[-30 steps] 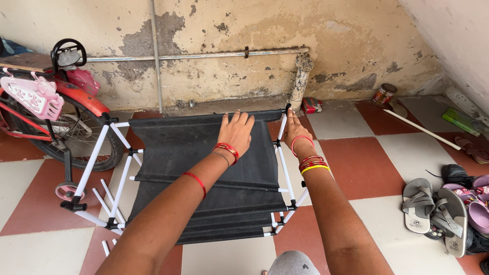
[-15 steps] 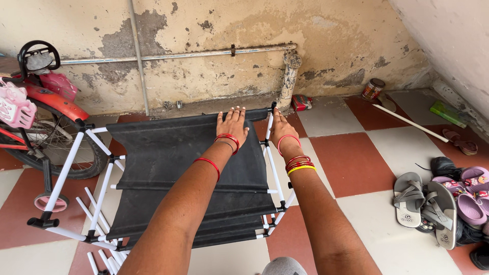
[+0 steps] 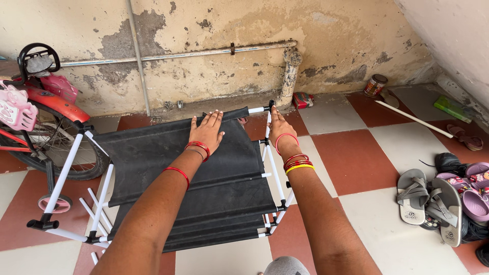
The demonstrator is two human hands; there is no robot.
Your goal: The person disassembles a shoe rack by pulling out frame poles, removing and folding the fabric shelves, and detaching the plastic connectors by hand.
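The stained, peeling plaster wall [image 3: 331, 46] rises ahead of me, a thin metal pipe [image 3: 178, 53] running across it, above a floor [image 3: 356, 158] of glossy red and cream square tiles. On that floor in front of me lies the rack [image 3: 204, 198]: matte black fabric shelves stretched between smooth white tubes with black joints. A red child's bicycle [image 3: 51, 122] with a pink basket stands at its left end. Rubber sandals [image 3: 438, 198] lie heaped at right, and a small round tin [image 3: 375, 85] and a flat red packet [image 3: 302, 100] sit by the wall. My left hand [image 3: 206, 131] lies flat and open on the top fabric; my right hand [image 3: 278, 128] rests on the white corner tube, its grip unclear.
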